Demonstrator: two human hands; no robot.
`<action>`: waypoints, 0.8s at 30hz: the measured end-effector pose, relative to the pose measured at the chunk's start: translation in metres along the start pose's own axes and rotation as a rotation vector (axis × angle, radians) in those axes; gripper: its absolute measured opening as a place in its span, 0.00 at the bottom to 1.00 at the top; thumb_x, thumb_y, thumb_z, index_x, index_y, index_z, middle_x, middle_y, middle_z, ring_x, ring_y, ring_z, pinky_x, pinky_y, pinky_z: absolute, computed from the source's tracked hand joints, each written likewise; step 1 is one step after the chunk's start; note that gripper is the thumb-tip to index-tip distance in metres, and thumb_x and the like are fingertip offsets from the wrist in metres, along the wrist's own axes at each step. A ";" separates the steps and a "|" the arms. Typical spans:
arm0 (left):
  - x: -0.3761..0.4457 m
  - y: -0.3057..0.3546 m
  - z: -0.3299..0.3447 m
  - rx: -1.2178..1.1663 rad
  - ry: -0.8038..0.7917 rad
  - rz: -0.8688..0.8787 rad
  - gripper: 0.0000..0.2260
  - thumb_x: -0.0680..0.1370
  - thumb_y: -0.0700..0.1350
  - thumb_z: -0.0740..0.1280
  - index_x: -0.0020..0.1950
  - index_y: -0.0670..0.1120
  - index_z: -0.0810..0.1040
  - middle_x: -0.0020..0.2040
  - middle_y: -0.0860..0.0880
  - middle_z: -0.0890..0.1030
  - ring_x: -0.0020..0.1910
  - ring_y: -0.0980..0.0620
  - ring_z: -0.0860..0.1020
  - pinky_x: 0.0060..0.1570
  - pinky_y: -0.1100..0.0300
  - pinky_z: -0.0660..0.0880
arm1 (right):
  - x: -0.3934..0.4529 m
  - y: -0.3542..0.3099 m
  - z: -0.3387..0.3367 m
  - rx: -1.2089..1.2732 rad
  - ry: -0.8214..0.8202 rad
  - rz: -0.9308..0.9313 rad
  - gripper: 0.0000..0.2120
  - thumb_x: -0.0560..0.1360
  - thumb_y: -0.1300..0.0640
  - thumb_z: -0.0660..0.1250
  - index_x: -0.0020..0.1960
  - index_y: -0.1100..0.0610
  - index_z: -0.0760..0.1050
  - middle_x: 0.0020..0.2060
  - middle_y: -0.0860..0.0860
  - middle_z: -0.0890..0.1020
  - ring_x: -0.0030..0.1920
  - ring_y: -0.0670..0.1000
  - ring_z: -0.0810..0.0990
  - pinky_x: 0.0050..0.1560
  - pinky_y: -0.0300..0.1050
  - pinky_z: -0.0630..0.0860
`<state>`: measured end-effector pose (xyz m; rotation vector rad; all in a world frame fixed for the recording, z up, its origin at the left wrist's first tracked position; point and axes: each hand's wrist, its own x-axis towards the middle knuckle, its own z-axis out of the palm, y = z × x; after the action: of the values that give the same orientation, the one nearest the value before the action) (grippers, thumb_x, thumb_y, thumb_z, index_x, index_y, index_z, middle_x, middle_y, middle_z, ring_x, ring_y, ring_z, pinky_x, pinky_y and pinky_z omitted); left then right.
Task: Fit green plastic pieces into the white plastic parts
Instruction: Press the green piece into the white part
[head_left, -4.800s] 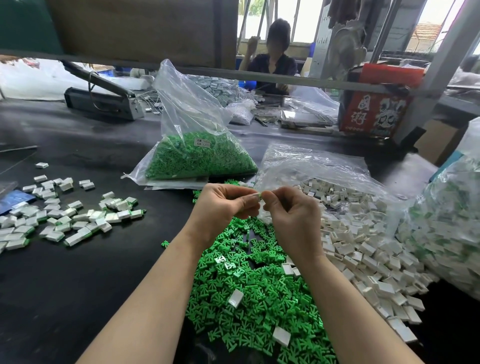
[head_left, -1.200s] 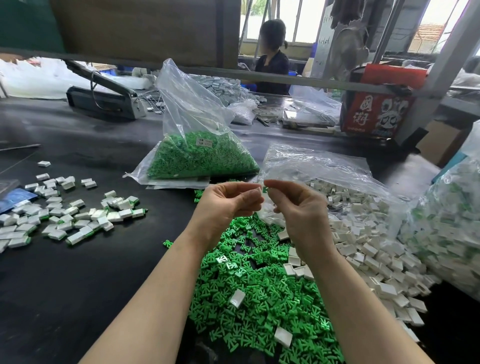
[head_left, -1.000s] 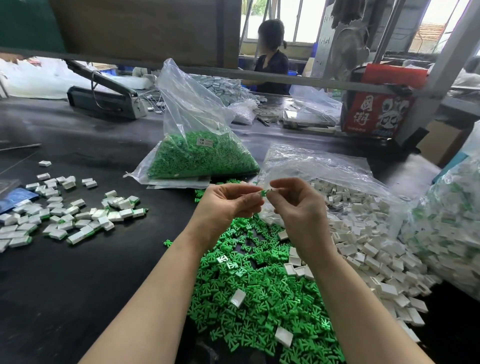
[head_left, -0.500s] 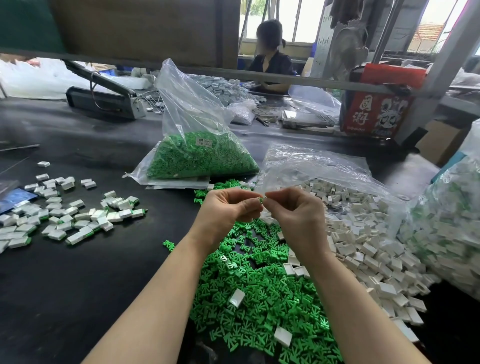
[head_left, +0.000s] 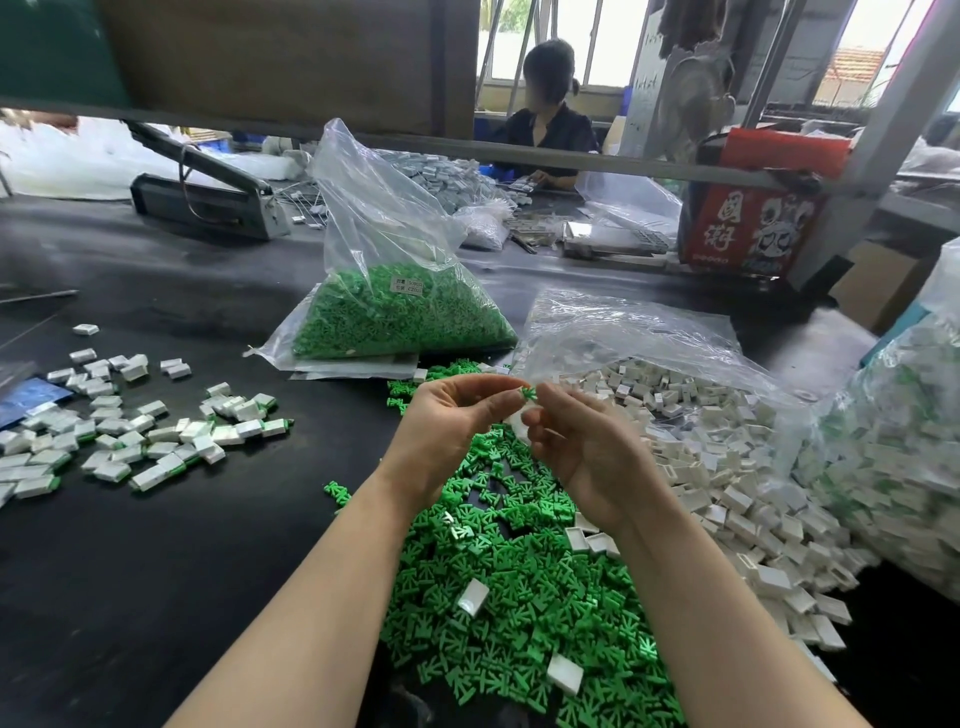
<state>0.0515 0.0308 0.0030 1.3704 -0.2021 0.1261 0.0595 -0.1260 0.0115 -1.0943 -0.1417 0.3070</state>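
Nearest, I log the loose green pieces (head_left: 519, 597). Above: left hand (head_left: 457, 421) pinching one green piece (head_left: 529, 393); right hand (head_left: 582, 452) gripping a half-hidden white part (head_left: 516, 422). Right: white parts pile (head_left: 727, 467). Beyond: bag of green pieces (head_left: 395, 312).

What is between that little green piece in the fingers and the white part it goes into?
Nothing visible. The left hand pinches the green piece at its fingertips, and the white part sits just below it, against the right hand. Only open air separates them; the heaps lie lower on the table.
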 end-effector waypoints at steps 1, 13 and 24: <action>0.001 0.000 0.001 -0.012 0.000 0.005 0.05 0.68 0.44 0.74 0.43 0.49 0.87 0.42 0.50 0.86 0.42 0.58 0.82 0.41 0.69 0.75 | 0.001 0.002 -0.001 -0.014 -0.025 0.033 0.11 0.70 0.54 0.71 0.49 0.60 0.78 0.36 0.54 0.79 0.34 0.49 0.76 0.33 0.39 0.74; 0.001 -0.004 0.005 -0.104 -0.067 -0.004 0.07 0.69 0.42 0.74 0.46 0.44 0.86 0.30 0.46 0.81 0.26 0.55 0.76 0.36 0.63 0.77 | 0.001 0.011 -0.001 0.113 -0.330 0.119 0.14 0.78 0.48 0.59 0.49 0.57 0.76 0.35 0.52 0.79 0.35 0.47 0.76 0.36 0.38 0.69; 0.002 -0.004 0.001 -0.073 -0.081 0.043 0.08 0.70 0.41 0.74 0.48 0.41 0.85 0.31 0.45 0.82 0.30 0.50 0.80 0.42 0.58 0.79 | 0.000 0.009 -0.001 0.183 -0.348 0.114 0.11 0.79 0.53 0.59 0.52 0.58 0.77 0.35 0.52 0.80 0.34 0.46 0.78 0.34 0.36 0.72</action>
<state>0.0547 0.0289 -0.0007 1.2997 -0.3015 0.0980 0.0583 -0.1231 0.0033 -0.8619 -0.3543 0.6007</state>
